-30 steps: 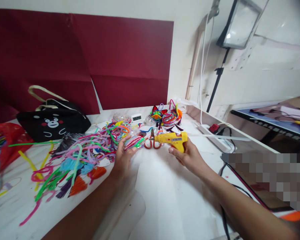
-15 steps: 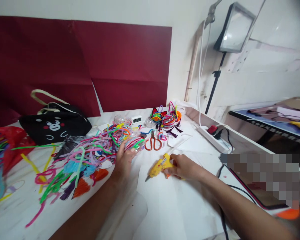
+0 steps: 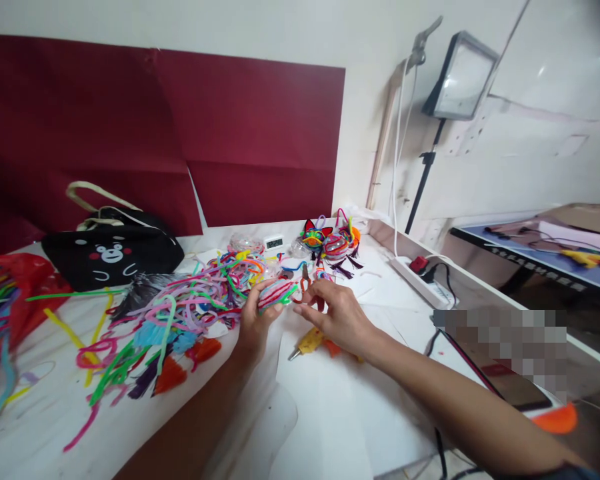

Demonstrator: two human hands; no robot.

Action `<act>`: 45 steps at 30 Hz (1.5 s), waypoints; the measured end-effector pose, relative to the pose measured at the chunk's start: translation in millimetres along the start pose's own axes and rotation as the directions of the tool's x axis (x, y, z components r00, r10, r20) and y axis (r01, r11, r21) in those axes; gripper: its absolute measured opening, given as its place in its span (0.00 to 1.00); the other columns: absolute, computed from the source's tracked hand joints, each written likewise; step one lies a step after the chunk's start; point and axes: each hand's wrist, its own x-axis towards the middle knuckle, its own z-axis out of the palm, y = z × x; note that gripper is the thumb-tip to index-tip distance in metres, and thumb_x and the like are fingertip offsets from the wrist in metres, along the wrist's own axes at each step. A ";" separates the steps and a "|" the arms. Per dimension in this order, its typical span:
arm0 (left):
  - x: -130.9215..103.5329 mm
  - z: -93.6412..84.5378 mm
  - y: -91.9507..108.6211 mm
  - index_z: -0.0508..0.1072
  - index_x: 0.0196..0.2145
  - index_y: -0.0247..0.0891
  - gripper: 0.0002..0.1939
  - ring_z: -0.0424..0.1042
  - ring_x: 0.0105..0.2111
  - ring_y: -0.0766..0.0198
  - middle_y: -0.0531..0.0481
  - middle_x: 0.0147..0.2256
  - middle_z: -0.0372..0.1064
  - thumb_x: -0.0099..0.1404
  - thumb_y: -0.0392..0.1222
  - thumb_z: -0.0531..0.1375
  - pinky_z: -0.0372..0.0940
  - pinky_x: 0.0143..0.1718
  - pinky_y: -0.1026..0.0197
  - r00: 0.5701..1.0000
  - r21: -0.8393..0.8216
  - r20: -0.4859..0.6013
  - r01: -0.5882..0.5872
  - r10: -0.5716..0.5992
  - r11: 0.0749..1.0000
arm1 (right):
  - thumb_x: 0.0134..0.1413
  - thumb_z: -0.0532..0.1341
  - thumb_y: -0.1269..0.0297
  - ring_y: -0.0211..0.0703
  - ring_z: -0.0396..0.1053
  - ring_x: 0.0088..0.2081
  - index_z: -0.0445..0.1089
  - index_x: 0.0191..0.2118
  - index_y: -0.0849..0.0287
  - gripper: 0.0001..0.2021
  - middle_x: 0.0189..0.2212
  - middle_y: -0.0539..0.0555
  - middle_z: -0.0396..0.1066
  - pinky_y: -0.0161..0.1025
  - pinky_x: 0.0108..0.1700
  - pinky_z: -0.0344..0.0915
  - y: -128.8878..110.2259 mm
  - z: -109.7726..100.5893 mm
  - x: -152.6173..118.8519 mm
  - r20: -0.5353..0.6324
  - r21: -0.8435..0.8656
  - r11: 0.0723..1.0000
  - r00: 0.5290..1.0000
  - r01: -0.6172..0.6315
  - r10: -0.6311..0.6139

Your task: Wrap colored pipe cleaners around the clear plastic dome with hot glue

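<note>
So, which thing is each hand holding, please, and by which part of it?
The left hand holds the striped ball by its left side. Whether the right hand holds anything cannot be told.

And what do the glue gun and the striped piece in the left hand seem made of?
Glue gun: probably rigid plastic, from its smooth yellow body; the grey, shiny nozzle suggests metal. Striped piece: soft, matte strands suggest pipe cleaners; blur leaves the fibre open.

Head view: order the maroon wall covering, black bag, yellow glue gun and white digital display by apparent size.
Maroon wall covering
Black bag
Yellow glue gun, partly hidden by the right hand
White digital display
</note>
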 end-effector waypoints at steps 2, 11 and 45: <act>-0.9 1.1 0.5 0.69 0.50 0.39 0.26 0.71 0.47 0.53 0.44 0.49 0.71 0.52 0.40 0.63 0.64 0.48 0.54 1.000 0.023 0.009 -0.014 0.014 1.000 | 0.57 0.63 0.60 0.38 0.64 0.28 0.67 0.30 0.58 0.09 0.28 0.51 0.69 0.35 0.33 0.59 0.4 5.2 3.0 -0.020 0.012 1.000 1.000 0.016 -0.016; 0.8 -1.2 2.8 0.71 0.48 0.41 0.24 0.70 0.45 0.56 0.49 0.46 0.72 0.51 0.39 0.63 0.63 0.46 0.59 0.999 0.082 0.010 -0.045 0.044 0.996 | 0.52 0.64 0.56 0.34 0.57 0.23 0.66 0.24 0.59 0.14 0.20 0.47 0.63 0.33 0.26 0.54 3.9 16.9 11.4 -0.026 0.222 0.960 0.983 -0.170 0.180; -1.4 -1.4 -0.4 0.67 0.48 0.40 0.27 0.72 0.45 0.53 0.46 0.44 0.71 0.50 0.41 0.67 0.65 0.46 0.55 0.998 0.118 0.054 -0.045 0.039 0.992 | 0.26 0.71 0.67 0.31 0.58 0.17 0.61 0.29 0.57 0.20 0.15 0.43 0.67 0.30 0.21 0.53 -12.6 30.6 13.2 0.154 0.763 0.413 0.760 -0.498 0.632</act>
